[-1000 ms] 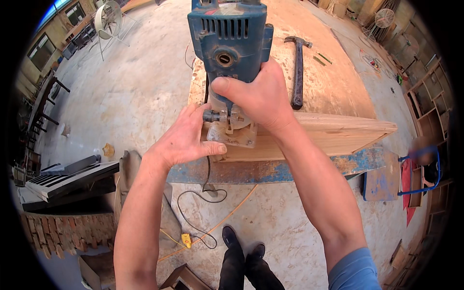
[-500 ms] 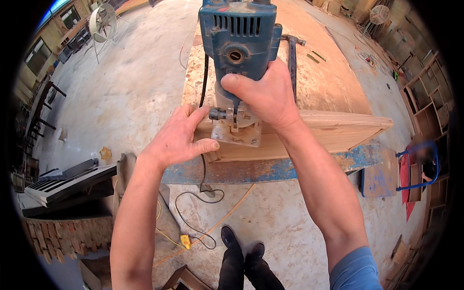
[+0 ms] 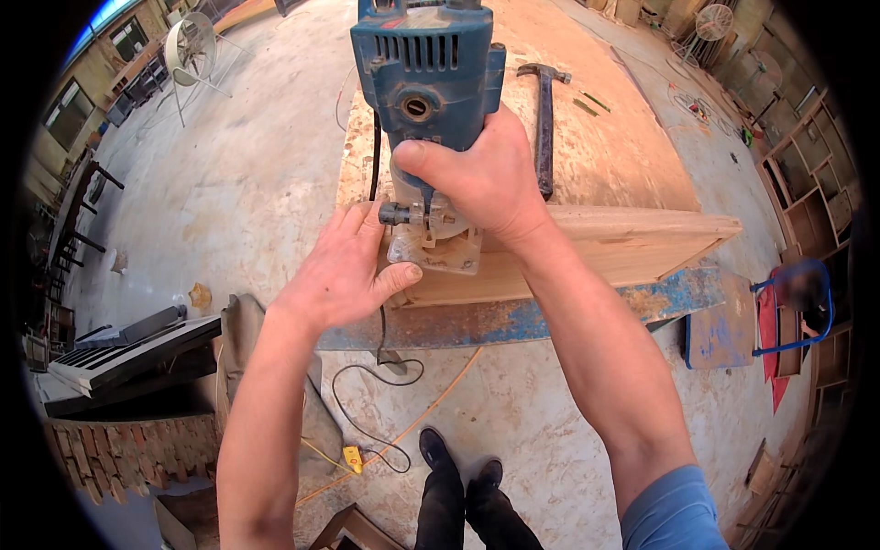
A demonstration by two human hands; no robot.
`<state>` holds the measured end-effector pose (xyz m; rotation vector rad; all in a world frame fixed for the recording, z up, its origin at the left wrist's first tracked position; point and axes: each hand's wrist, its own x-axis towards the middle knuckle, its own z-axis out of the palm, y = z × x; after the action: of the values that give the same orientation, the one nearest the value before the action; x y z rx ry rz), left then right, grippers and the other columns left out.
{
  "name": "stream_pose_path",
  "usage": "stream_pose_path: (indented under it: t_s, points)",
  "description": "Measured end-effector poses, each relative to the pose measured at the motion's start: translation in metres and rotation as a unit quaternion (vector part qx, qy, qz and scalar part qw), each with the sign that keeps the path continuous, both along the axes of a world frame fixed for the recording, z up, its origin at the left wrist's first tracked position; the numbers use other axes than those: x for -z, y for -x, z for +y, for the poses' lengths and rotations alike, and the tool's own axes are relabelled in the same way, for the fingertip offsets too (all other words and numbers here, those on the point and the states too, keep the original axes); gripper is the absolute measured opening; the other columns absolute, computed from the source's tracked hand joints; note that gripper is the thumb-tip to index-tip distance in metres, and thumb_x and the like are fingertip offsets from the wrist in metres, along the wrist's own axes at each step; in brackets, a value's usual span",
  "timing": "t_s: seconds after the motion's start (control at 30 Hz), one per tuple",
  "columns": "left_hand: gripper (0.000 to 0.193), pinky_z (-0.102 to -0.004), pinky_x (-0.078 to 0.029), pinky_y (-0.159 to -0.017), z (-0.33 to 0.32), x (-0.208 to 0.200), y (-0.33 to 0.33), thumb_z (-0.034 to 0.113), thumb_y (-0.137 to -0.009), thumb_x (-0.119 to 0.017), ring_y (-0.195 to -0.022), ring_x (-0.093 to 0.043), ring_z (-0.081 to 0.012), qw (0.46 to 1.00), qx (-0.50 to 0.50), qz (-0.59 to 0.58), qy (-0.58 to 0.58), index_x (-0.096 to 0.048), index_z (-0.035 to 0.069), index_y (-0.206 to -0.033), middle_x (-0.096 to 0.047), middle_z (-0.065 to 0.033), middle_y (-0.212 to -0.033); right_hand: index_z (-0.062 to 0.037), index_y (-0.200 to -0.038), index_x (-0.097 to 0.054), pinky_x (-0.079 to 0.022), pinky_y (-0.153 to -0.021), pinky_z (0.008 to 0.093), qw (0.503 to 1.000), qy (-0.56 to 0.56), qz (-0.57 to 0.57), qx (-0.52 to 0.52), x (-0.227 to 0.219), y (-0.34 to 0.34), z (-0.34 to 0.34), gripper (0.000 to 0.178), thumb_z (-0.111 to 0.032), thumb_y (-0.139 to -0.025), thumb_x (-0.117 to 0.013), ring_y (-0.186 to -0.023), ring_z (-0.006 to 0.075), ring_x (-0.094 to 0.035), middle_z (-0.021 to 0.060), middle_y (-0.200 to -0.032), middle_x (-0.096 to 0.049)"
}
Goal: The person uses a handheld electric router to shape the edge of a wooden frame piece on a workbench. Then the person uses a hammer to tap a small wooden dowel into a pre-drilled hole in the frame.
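My right hand [image 3: 490,183] is wrapped round the body of a blue trim router [image 3: 426,82], thumb across its near side. The router stands upright, its clear base [image 3: 438,252] on the top edge of a pale wooden panel [image 3: 632,243] near the panel's left end. My left hand [image 3: 335,270] clasps that end of the panel, thumb on the near side and fingers over the top, close by the router's black knob [image 3: 394,214]. The panel stands on its edge along the near side of a worn workbench [image 3: 513,321]. Base and hand hide the bit.
A claw hammer [image 3: 544,128] lies on the bench beyond the panel, beside thin green strips [image 3: 589,104]. The router's black cord [image 3: 376,156] drops to a yellow socket [image 3: 353,458] on the floor. A blue-handled cart [image 3: 733,325] stands right; stacked boards [image 3: 137,353] lie left.
The router and my right hand have shifted left along the panel's top edge. My left fingers have settled lower onto the panel, and more of the hammer shows.
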<state>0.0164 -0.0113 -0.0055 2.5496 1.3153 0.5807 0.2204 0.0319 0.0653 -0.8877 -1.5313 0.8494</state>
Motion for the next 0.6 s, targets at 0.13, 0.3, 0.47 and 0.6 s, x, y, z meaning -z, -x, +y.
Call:
stream_pose_path:
  t_s: [0.13, 0.3, 0.47, 0.6]
  points:
    - [0.09, -0.051, -0.036, -0.105, -0.001, -0.006, -0.003, 0.076, -0.092, -0.044, -0.112, -0.043, -0.0418, 0.998, -0.001, 0.003, 0.063, -0.044, -0.003, -0.138, -0.051, -0.0248, -0.123, -0.0016, -0.108, -0.067, -0.056, -0.084, 0.0346, 1.0, 0.001, -0.004, 0.005, 0.001, 0.0, -0.002, 0.055, -0.028, -0.065, -0.088, -0.088, 0.019, -0.07, 0.0096, -0.097, -0.075]
    - [0.085, -0.0496, -0.037, -0.103, 0.0, -0.008, -0.002, 0.073, -0.092, -0.048, -0.11, -0.044, -0.04, 0.996, -0.009, 0.012, 0.084, -0.047, -0.003, -0.13, -0.05, -0.023, -0.12, -0.0016, -0.109, -0.067, -0.055, -0.085, 0.0348, 1.0, -0.005, -0.016, 0.007, 0.002, 0.0, 0.0, 0.056, -0.029, -0.065, -0.089, -0.088, 0.0205, -0.07, 0.0098, -0.098, -0.075]
    - [0.073, -0.048, -0.04, -0.098, 0.0, 0.0, 0.001, 0.066, -0.092, -0.055, -0.105, -0.047, -0.0384, 0.999, -0.003, -0.026, 0.034, -0.054, -0.004, -0.108, -0.051, -0.0208, -0.106, -0.0009, -0.109, -0.066, -0.055, -0.085, 0.0351, 1.0, -0.01, -0.01, 0.009, 0.002, 0.003, 0.002, 0.058, -0.031, -0.064, -0.089, -0.089, 0.0215, -0.07, 0.0105, -0.097, -0.075]
    - [0.088, -0.047, -0.036, -0.102, 0.003, 0.0, 0.002, 0.074, -0.092, -0.047, -0.108, -0.042, -0.0382, 0.997, -0.011, 0.006, 0.08, -0.046, -0.002, -0.135, -0.052, -0.0217, -0.121, -0.0006, -0.108, -0.066, -0.055, -0.084, 0.035, 1.0, -0.01, -0.009, 0.005, 0.003, 0.002, 0.002, 0.058, -0.031, -0.064, -0.089, -0.088, 0.0213, -0.07, 0.0104, -0.097, -0.075]
